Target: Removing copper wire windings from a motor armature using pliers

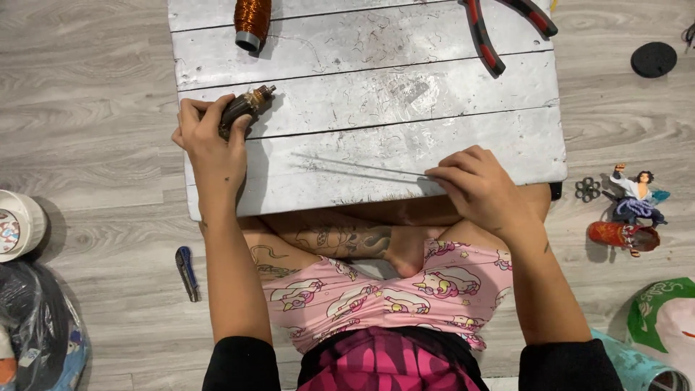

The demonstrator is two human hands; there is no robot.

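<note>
Near the low table's (pixel 434 94) left edge, the left hand (pixel 210 141) clenches a dark wire-wound coil (pixel 246 107). The right hand (pixel 474 185), at the near edge, pinches a thin wire (pixel 355 168) whose long axis runs leftward toward the coil.

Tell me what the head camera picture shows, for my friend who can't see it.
A seated person's left hand grips a small dark motor part wound with copper wire on a scratched silver-painted wooden board, while the right hand pinches a thin straight wire. A copper wire spool and red-handled pliers lie above.
</note>
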